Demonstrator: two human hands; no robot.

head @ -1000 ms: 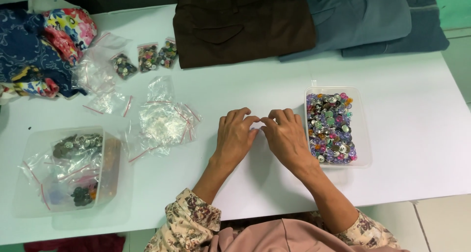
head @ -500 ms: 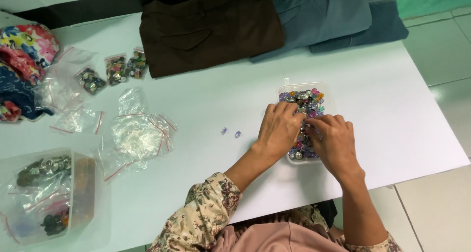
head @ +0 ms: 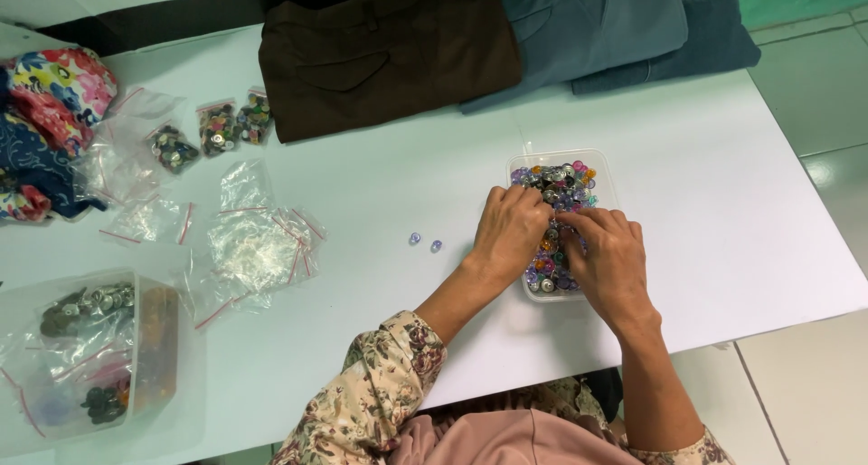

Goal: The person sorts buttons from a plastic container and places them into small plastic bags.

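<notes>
Picking through small, slick buttons

Sifting the buttons point(head: 562, 183) in their clear tub point(head: 604, 171) at the table's point(head: 723, 203) right: light, hard, slippery, best pinched singly by the rim, I judge. My left hand point(head: 511, 230) and right hand point(head: 608, 261) dig in, fingers curled; two loose buttons point(head: 425, 241) lie just left

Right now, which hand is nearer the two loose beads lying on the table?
Left. The left hand is in the bead box, just right of the two beads. The right hand is in the same box, farther right, beyond the left hand.
</notes>
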